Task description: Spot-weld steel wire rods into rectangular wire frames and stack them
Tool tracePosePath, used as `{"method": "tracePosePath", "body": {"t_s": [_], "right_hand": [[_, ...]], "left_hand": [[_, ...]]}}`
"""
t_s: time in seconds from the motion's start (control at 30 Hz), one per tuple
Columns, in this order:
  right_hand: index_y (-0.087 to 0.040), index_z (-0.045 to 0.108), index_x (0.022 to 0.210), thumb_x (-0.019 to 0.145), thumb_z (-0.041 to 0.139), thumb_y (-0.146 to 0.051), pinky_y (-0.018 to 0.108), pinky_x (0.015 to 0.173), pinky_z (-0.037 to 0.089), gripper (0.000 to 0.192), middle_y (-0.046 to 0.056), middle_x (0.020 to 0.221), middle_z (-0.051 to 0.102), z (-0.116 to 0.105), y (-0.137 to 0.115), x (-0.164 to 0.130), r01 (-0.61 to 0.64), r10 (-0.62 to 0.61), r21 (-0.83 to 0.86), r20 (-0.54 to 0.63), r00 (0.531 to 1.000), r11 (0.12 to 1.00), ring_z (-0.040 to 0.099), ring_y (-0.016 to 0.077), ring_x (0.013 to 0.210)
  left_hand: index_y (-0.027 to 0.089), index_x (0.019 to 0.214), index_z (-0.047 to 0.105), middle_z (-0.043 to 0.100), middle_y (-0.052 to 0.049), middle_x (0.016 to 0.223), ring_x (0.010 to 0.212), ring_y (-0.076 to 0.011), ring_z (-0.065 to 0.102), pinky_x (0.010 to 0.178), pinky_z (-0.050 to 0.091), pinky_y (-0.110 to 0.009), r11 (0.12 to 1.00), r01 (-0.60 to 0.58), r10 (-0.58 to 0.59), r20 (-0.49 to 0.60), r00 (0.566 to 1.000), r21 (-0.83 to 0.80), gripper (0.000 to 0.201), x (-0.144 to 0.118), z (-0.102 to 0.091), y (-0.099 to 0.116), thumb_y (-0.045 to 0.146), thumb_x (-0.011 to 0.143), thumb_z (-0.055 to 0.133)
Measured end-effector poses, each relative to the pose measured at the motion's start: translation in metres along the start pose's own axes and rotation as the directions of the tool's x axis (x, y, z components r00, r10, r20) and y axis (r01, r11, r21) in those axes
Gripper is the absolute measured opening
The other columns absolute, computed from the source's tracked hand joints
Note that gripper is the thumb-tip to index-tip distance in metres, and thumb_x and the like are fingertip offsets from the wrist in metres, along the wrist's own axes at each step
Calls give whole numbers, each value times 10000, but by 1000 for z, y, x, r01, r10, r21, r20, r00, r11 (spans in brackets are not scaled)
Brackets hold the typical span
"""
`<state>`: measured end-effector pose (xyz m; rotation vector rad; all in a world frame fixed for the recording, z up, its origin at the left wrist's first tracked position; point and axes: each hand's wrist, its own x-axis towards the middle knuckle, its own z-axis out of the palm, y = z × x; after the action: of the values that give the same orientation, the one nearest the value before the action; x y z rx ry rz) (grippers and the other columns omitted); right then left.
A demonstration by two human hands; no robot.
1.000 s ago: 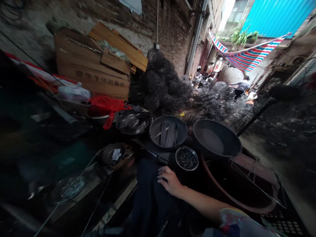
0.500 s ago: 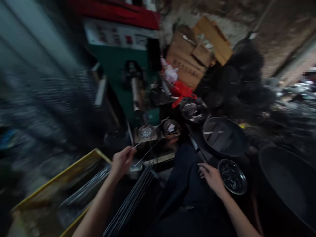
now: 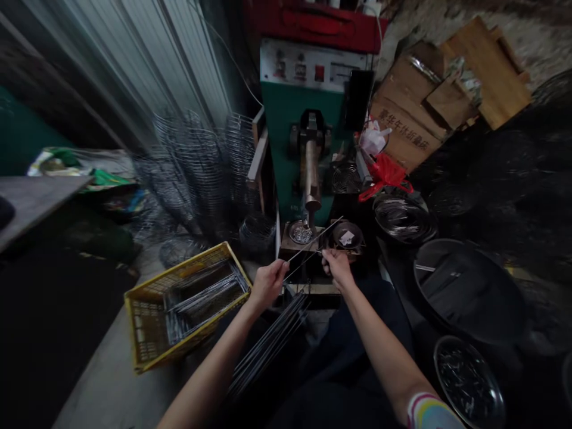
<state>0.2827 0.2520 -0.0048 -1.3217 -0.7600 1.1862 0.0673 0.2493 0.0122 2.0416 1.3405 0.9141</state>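
Note:
My left hand (image 3: pixel 269 280) is closed in a pinch on a thin metal rod (image 3: pixel 316 238), which slants up to the right in front of a machine. Just right of it, my right hand (image 3: pixel 338 268) has its fingers pinched together, with a small bit of metal at the fingertips, too small to name. A second thin rod runs below, between the hands. Behind them stands the green and red machine (image 3: pixel 295 107) with a metal arm (image 3: pixel 311 176) pointing down over a dish of small metal pieces (image 3: pixel 301 233). A bundle of long rods (image 3: pixel 268 342) lies below my left hand.
A yellow crate (image 3: pixel 187 262) with metal rods stands at left. On the right are a dark round pan (image 3: pixel 469 292) and a bowl of small metal parts (image 3: pixel 469 381). Stacked wire racks (image 3: pixel 192 161) and a cardboard box (image 3: pixel 409 113) flank the machine.
The view has swung left, and the blur has lessened. My right hand has moved from beside the bowl of small parts up to my left hand. My left hand still holds the rod.

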Motion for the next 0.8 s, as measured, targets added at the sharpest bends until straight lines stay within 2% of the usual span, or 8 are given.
{"method": "tracePosePath", "body": {"t_s": [0.07,0.17,0.37,0.57,0.8], "right_hand": [[-181,499,632,631,714,-538,153,305,175,417,-74,460,466,16,2,9,-16,15,35,15,1000,999,330,30,308],[-181,508,658,644,712,-510,150,316,150,388,-93,444,420,25,0,14,-24,22,86,24,999,996,291,22,315],[-178,517,676,632,739,-488,153,337,158,383,-103,445,391,26,-5,15,-27,22,148,39,999,989,270,20,338],[-165,554,695,647,757,-459,156,336,152,361,-101,448,391,31,-8,14,13,-21,187,42,999,982,269,21,343],[-168,529,658,668,760,-445,157,342,148,361,-96,470,387,33,-10,17,49,-60,189,52,997,981,273,18,354]], "left_hand": [[186,694,540,462,38,538,497,-102,431,533,313,-211,1000,6,-6,-3,1000,3,349,-1,3,-1,398,935,402],[189,688,517,425,46,533,489,-99,408,523,293,-215,1000,13,-13,-1,1000,5,339,-2,6,-4,387,941,410],[185,673,485,393,54,533,486,-89,397,530,278,-219,1000,21,-21,-18,1000,-14,338,-5,9,-8,361,952,415],[183,672,476,393,55,535,485,-85,401,527,281,-214,998,30,-33,-37,999,-56,327,-5,5,-3,341,953,420],[191,652,443,364,60,530,479,-85,369,515,272,-211,994,42,-47,-56,997,-100,335,-2,4,2,348,948,423]]}}
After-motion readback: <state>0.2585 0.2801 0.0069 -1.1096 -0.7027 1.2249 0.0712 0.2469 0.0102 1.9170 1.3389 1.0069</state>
